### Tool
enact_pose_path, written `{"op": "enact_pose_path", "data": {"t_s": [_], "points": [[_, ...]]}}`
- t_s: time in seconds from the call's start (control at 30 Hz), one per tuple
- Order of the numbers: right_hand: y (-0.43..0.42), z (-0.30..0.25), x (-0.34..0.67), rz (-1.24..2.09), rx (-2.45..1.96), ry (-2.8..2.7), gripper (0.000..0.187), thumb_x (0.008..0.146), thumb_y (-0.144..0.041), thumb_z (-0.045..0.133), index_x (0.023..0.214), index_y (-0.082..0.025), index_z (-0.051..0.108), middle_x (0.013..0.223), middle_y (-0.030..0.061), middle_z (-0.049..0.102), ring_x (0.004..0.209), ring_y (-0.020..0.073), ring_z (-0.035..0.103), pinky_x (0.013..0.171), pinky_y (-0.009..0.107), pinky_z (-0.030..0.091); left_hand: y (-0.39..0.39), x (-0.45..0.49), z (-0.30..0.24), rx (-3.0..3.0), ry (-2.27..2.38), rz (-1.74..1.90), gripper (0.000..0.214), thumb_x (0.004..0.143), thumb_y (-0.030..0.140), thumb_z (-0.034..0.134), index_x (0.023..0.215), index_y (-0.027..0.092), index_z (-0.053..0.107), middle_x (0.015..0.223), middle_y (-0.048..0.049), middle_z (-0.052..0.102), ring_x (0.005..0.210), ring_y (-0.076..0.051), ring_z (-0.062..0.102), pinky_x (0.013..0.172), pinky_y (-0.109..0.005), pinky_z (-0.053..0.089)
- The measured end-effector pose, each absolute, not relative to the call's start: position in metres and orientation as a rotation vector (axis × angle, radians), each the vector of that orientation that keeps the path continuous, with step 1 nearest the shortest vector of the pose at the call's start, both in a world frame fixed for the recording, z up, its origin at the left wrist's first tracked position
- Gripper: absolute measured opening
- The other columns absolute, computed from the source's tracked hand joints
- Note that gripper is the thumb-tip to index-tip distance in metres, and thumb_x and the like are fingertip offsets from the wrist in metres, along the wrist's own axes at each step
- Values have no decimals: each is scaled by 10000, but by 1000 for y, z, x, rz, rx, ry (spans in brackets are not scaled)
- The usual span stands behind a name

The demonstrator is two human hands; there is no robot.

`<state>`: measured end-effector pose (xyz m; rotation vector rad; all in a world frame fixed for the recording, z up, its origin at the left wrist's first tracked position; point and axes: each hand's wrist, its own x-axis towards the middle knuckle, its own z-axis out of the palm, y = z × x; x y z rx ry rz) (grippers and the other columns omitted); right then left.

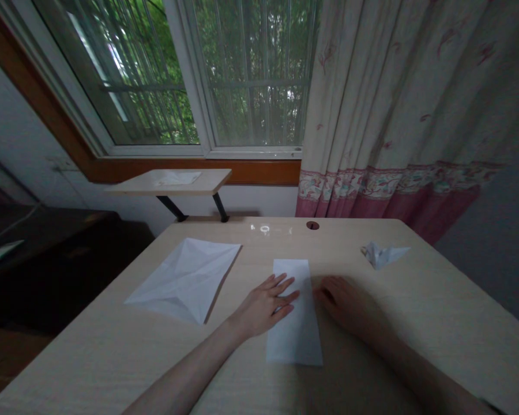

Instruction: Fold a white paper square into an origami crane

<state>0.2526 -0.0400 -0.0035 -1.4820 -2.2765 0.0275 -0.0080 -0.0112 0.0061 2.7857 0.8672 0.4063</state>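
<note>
Wooden desk (424,328) fills lower view. Creased white sheet (188,279) lies flat at left, well apart from hands. Folded paper strip (296,340) at desk centre. Left hand (266,302) flat on strip, fingers spread. Right hand (343,302) at strip's right edge, blurred; grip unclear. Small folded paper piece (383,253) far right.

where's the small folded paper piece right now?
Head view: the small folded paper piece sits far right on the table, beyond the right hand and right of the cable hole.
</note>
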Motion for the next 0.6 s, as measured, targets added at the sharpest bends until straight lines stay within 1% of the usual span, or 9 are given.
{"op": "enact_pose_path", "data": {"t_s": [0.1, 0.2, 0.3, 0.47, 0.6], "points": [[-41, -3, 251, 31, -1493, -2325, 328, 989, -292, 415, 800, -209, 671, 823, 71, 715, 805, 220, 665, 792, 363, 498, -12, -7, 5, 2783, 858, 418, 375, 1027, 390, 434, 1379, 331, 550, 1541, -5, 405, 1438, -241, 364, 1189, -469, 330], [-40, -1, 251, 48, -1488, -2362, 366, 1003, -345, 422, 755, -209, 653, 783, 61, 703, 781, 218, 661, 763, 355, 491, -12, -7, 5, 2772, 863, 413, 384, 1028, 397, 431, 1391, 328, 537, 1536, -8, 412, 1439, -238, 361, 1194, -469, 320], [-39, 2, 253, 83, -1440, -2435, 367, 1009, -377, 437, 753, -209, 640, 774, 49, 694, 767, 215, 654, 745, 349, 483, -11, -7, 5, 2763, 868, 419, 390, 1026, 406, 434, 1396, 328, 531, 1532, -11, 419, 1434, -237, 372, 1195, -475, 317], [-36, -1, 257, 98, -1383, -2500, 301, 1001, -330, 471, 798, -200, 651, 822, 52, 705, 808, 222, 656, 783, 358, 473, -10, -6, 4, 2745, 876, 416, 392, 1017, 395, 455, 1393, 318, 536, 1519, -18, 444, 1425, -236, 390, 1200, -479, 297], [-37, -1, 258, 120, -1369, -2521, 295, 992, -318, 486, 769, -198, 639, 782, 41, 687, 774, 209, 643, 745, 335, 466, -10, -6, 6, 2727, 881, 414, 392, 1020, 406, 445, 1397, 335, 527, 1521, -10, 440, 1426, -234, 388, 1203, -490, 279]]}}
